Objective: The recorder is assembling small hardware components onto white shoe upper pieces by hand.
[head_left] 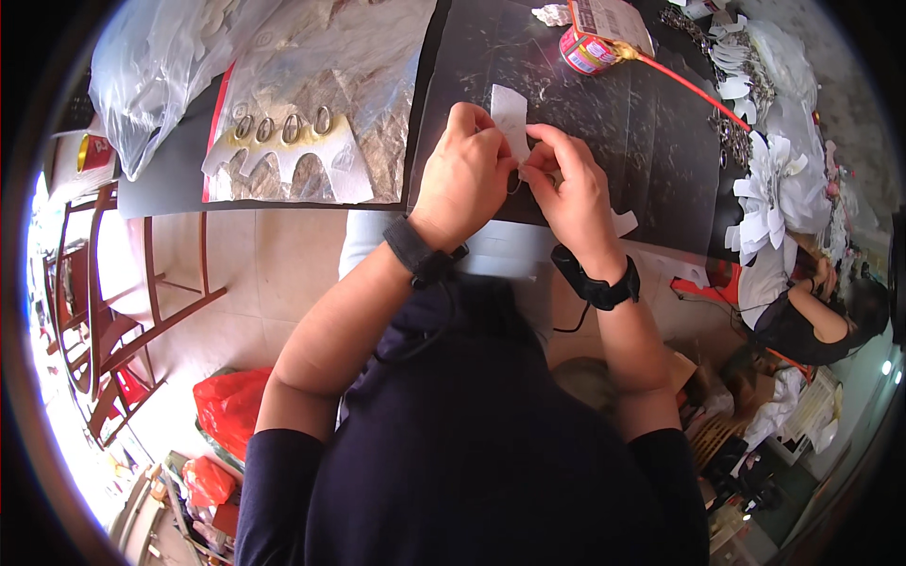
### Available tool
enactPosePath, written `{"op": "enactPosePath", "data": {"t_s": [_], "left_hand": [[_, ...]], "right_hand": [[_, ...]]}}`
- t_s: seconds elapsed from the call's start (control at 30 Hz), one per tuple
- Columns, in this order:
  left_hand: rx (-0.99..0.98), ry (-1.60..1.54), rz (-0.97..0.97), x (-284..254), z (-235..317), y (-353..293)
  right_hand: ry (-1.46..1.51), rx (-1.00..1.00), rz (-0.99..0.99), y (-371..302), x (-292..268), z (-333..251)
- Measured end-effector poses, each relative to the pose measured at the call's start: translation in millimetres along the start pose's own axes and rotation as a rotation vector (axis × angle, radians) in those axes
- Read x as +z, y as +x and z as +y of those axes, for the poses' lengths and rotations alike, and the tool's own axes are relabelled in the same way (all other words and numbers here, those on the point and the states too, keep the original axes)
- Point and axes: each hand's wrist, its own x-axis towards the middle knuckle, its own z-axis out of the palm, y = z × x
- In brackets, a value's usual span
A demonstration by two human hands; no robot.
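A white strip (510,106) stands out from between my hands, over the near edge of the black tabletop (651,123). My left hand (464,174) pinches its left side with bent fingers. The thumb and forefinger of my right hand (571,189) close on the strip's lower end. A thin metal ring (514,183) shows just below the fingertips, partly hidden. Left of my hands, a white cut-out piece (330,156) with yellowish smears lies on a plastic-covered sheet (377,104). Several oval metal rings (291,128) lie along its upper edge.
Beyond my hands stands a red tin (585,52) with a brown card on top and a red stick (694,90) reaching right. White strips (769,193) and metal pieces heap at the right. A clear plastic bag (160,75) lies far left. Another person (812,316) sits at right.
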Motion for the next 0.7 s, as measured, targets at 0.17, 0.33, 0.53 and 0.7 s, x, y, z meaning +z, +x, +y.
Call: {"op": "enactPosePath", "data": {"t_s": [0.17, 0.33, 0.53, 0.7], "left_hand": [[0.050, 0.055, 0.080, 5.0, 0.1, 0.0], [0.051, 0.111, 0.141, 7.2, 0.3, -0.1], [0.038, 0.112, 0.148, 7.5, 2.0, -1.0], [0.000, 0.146, 0.115, 7.9, 7.0, 0.2]], "right_hand": [[-0.057, -0.109, -0.002, 3.1, 1.7, -1.2], [-0.114, -0.143, 0.041, 4.3, 7.7, 0.2], [-0.188, -0.123, 0.090, 5.3, 12.4, -2.3], [-0.383, -0.083, 0.092, 5.1, 10.3, -9.1]]}}
